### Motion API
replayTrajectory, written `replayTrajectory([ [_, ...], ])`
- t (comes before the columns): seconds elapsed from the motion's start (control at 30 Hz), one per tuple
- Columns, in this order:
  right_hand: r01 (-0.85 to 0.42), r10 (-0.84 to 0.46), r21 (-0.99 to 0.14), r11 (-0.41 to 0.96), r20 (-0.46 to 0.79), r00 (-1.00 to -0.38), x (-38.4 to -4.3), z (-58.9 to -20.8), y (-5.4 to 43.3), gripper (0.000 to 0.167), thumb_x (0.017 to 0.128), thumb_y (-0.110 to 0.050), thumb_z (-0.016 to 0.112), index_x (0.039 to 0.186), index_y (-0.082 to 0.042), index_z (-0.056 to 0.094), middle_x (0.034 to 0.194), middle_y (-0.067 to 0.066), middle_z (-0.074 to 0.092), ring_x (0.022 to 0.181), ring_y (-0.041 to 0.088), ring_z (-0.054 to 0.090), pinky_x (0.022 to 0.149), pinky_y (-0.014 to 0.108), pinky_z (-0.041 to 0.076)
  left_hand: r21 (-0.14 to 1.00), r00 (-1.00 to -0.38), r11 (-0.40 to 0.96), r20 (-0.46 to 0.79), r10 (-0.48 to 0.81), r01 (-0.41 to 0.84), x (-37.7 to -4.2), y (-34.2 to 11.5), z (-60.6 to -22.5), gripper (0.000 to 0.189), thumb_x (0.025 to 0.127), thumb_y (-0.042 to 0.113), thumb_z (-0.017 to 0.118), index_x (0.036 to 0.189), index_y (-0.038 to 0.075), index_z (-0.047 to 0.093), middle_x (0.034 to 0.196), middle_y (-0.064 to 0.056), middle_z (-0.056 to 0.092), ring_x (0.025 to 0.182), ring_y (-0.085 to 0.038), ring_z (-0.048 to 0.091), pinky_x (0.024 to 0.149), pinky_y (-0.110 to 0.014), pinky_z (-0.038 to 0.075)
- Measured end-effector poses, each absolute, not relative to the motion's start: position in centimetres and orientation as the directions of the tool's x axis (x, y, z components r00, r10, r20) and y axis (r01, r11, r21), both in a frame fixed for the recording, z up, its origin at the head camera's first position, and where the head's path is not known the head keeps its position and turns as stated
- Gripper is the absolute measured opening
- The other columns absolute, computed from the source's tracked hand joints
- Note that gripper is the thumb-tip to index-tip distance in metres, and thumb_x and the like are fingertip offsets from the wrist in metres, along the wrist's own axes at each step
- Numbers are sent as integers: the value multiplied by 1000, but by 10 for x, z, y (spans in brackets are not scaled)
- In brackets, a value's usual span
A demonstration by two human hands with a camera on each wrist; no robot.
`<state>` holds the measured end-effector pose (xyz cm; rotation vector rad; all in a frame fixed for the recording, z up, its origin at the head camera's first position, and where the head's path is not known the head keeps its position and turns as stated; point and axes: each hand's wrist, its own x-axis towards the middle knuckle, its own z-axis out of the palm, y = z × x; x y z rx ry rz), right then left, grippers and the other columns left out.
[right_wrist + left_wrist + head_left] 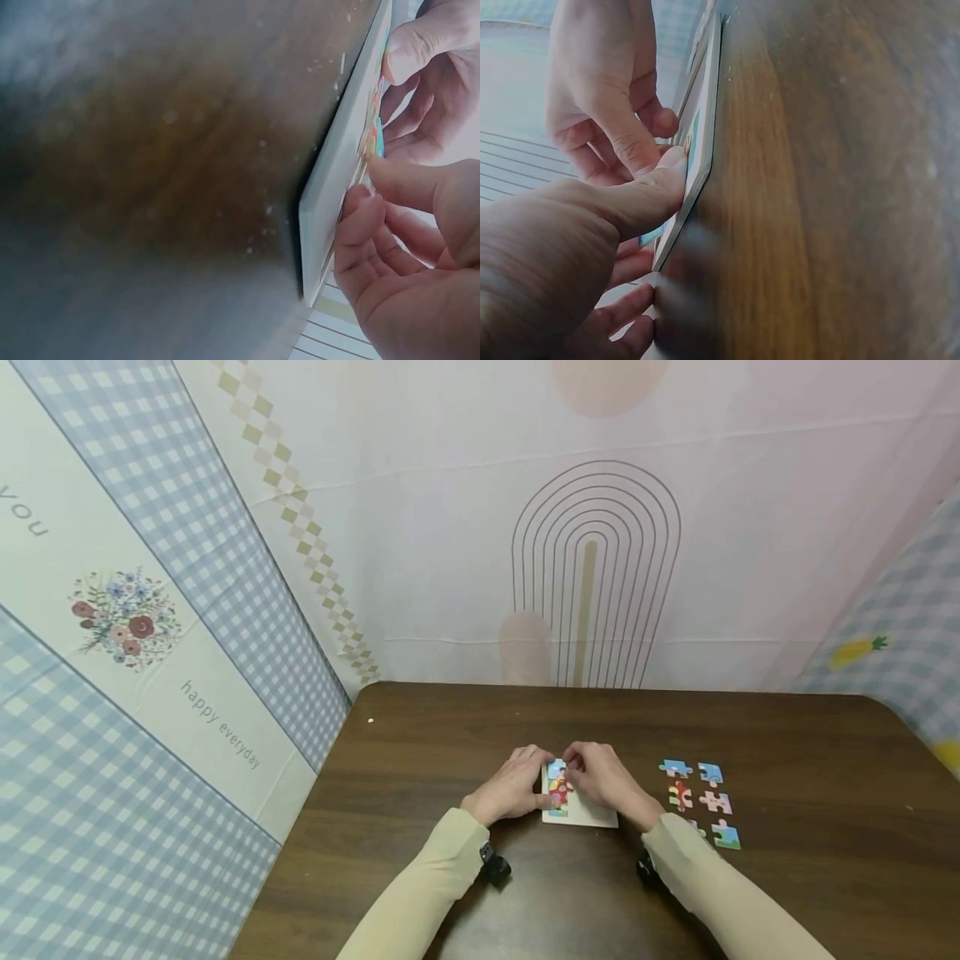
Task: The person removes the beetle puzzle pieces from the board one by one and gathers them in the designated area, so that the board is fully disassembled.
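A small white puzzle board [596, 816] lies on the table, its left side filled with colourful joined pieces [558, 788] in blue, red and green. My left hand [513, 783] holds the board at its left side; the thumb [664, 184] presses on the pieces near the front edge. Over the middle of the board, my right hand [606, 779] pinches a jigsaw piece between thumb and forefinger, against the edge of the joined ones. Its fingertips [361, 214] largely hide that piece, and the right hand also covers the board's upper right.
To the right of the board lie several loose jigsaw pieces [716, 802] in two columns, one partly behind the right sleeve [701, 860]. The brown wooden table [420, 735] ends at a patterned cloth backdrop [442, 568]. A tiny white speck [371, 721] is at the far left.
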<state>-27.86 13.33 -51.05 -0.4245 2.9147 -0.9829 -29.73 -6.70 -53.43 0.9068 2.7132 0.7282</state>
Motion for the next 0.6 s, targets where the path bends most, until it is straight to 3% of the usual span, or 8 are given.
replayTrajectory([
  [0.17, -230, -250, -620, 750, 56, -967, -279, -510, 132, 11, 97, 2, 73, 107, 2, 77, 94, 11, 77, 81, 16, 66, 76, 36, 58, 469, -794, 712, -36, 607, 523, -286, -68, -517, 65, 99, 34, 82, 151, 5, 54, 149, -9, 59, 147, -27, 49, 125, -39, 44],
  [0.3, -229, -244, -630, 742, 65, -968, -277, -510, 129, 13, 94, 3, 74, 107, 2, 77, 92, 9, 76, 80, 15, 65, 74, 32, 56, 514, -796, 698, -50, 604, 498, -285, -70, -519, 66, 99, 31, 83, 151, 4, 54, 150, -10, 58, 148, -29, 48, 126, -42, 43],
  [0.6, -256, -265, -640, 724, 84, -961, -268, -511, 125, 23, 87, 6, 78, 110, 5, 76, 88, 8, 75, 78, 13, 65, 71, 26, 56, 543, -792, 674, -25, 609, 501, -294, -76, -545, 68, 96, 33, 86, 150, 6, 55, 146, -8, 59, 146, -29, 48, 126, -44, 43],
])
